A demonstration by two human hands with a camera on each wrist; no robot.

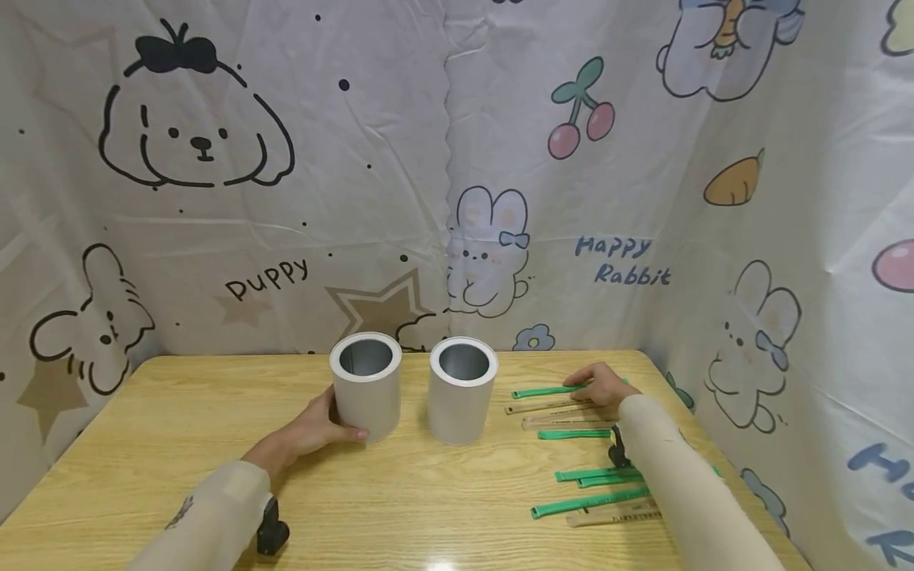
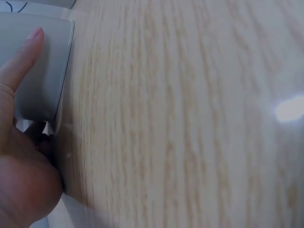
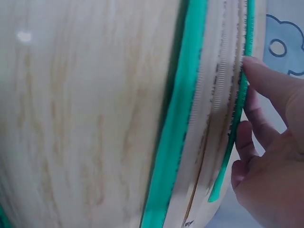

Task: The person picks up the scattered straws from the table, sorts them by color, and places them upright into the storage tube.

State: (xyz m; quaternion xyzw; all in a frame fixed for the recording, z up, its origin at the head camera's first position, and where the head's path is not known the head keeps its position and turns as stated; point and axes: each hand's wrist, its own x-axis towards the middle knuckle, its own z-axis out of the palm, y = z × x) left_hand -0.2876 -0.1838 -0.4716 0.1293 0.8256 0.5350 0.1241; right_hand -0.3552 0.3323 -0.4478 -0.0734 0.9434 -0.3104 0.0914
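Note:
On the left, a white cylindrical container (image 1: pixel 367 404) with a round opening and grey inside stands upright. My left hand (image 1: pixel 314 428) grips its lower side, thumb across the front; in the left wrist view the thumb (image 2: pixel 26 57) lies on its wall and the other fingers are mostly hidden. A matching container (image 1: pixel 460 408) stands just to its right. At the back right, my right hand (image 1: pixel 603 386) pinches a slim green strip-like packet (image 1: pixel 539 392). The right wrist view shows those fingers at the edge of this packet (image 3: pixel 228 156), beside tan printed packets (image 3: pixel 209 118).
More green packets (image 1: pixel 574 434) and tan ones (image 1: pixel 614 517) lie in loose rows on the right of the wooden table (image 1: pixel 428 507). A printed cloth (image 1: pixel 385 159) hangs behind the table and along its sides.

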